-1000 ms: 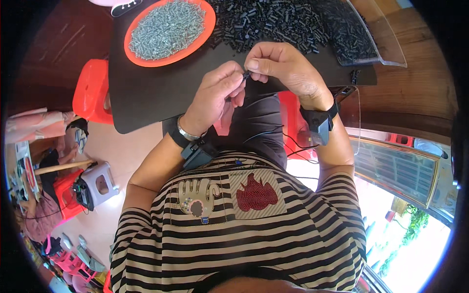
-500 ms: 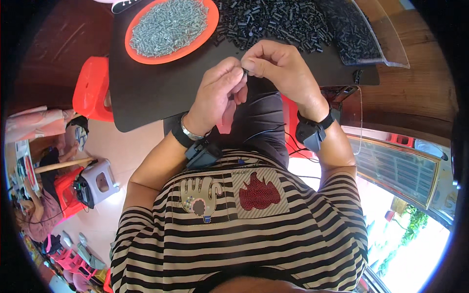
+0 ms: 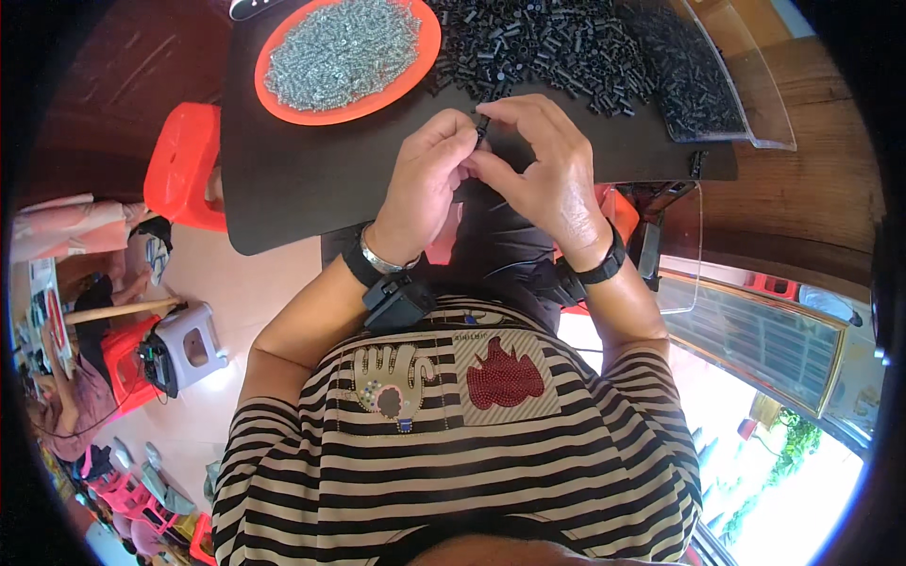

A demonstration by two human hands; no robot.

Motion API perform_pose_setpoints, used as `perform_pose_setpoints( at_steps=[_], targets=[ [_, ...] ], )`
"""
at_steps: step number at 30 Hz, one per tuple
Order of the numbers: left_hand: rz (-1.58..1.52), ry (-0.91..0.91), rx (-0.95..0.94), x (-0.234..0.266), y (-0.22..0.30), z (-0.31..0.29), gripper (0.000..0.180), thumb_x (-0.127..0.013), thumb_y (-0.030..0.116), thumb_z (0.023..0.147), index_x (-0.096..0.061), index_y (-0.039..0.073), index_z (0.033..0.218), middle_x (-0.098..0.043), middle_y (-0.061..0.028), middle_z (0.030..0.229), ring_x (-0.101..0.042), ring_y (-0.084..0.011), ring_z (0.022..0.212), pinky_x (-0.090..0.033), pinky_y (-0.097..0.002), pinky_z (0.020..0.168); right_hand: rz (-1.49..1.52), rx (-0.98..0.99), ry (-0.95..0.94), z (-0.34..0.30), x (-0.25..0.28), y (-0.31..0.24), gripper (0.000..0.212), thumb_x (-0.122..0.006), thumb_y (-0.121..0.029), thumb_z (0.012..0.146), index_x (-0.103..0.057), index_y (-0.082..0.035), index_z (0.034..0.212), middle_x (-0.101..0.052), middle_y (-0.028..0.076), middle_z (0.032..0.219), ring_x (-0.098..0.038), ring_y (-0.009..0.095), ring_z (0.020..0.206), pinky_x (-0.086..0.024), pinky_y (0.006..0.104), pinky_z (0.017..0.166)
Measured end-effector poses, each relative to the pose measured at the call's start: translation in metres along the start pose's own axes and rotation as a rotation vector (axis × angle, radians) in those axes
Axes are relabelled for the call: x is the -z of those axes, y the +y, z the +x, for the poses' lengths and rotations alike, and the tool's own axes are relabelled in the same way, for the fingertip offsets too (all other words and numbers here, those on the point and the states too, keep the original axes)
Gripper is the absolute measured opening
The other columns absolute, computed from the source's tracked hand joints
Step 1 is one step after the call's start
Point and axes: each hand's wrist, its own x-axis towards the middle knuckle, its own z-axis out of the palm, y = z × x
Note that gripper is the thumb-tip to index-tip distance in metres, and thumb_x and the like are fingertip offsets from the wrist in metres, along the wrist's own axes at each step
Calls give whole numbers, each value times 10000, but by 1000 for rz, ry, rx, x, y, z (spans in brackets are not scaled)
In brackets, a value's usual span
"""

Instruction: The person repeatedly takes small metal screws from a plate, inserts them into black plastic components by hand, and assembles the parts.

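Between my hands, over the table's near edge, stands a small black tube-like part [image 3: 482,129]. My left hand [image 3: 425,174] is closed, its thumb and fingers pinched on the part's lower left side. My right hand [image 3: 547,165] has its index finger at the part's top and its thumb low beside the left fingertips, so the part is gripped from both sides. Just beyond the hands lies a pile of similar loose black parts [image 3: 557,52]. An orange-red oval plate [image 3: 281,110] to its left holds a heap of small silvery metal pieces [image 3: 344,57] that look like springs.
The dark table [image 3: 311,179] has a rounded near-left corner. A clear plastic bin [image 3: 769,118] with more black parts lies at the right. Red stool [image 3: 179,170] and grey stool [image 3: 193,349] stand to the left. Another person's arm [image 3: 61,391] shows at the far left.
The black part, mostly hidden before, now shows upright between my fingers. My right hand has turned, its thumb dropping lower and its index finger reaching to the part's top.
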Motion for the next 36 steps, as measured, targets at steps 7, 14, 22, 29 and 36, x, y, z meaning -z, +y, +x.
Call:
perform_pose_setpoints(
  at_steps=[7,14,22,29,36],
  targets=[
    [-10,57,-32,-8,3,-1,138,-455,163,930,-486,58,845,-482,12,764,-449,-69,678,-392,-231,656,-31,43,21,-1,-2,1,314,-736,-113,636,-637,-40,925,-633,88,837,-609,284,803,-487,380,717],
    [50,-21,-26,11,-7,3,172,-425,190,971,-484,37,919,-520,-36,873,-539,-115,818,-444,-281,766,-73,135,53,0,-5,0,299,-700,-74,655,-624,-38,941,-624,104,867,-602,290,795,-493,380,704],
    [33,100,-76,-2,-6,-1,131,-452,144,933,-503,69,839,-441,49,762,-404,-21,673,-332,-184,583,-92,172,17,1,-1,-2,312,-685,-83,652,-601,-36,948,-613,99,843,-589,283,755,-487,376,682],
    [93,112,-63,-10,-3,0,145,-456,148,928,-503,73,813,-440,58,754,-367,-15,656,-301,-184,564,-83,105,30,-1,0,-5,275,-685,-72,640,-596,-45,898,-591,94,789,-583,286,732,-481,376,657],
    [218,78,-64,-3,-3,-1,157,-434,176,937,-483,74,828,-435,40,776,-387,-29,699,-311,-190,612,-4,83,49,-3,-6,-2,272,-669,-39,643,-594,-35,905,-606,110,800,-589,303,733,-489,387,655]
  ],
)
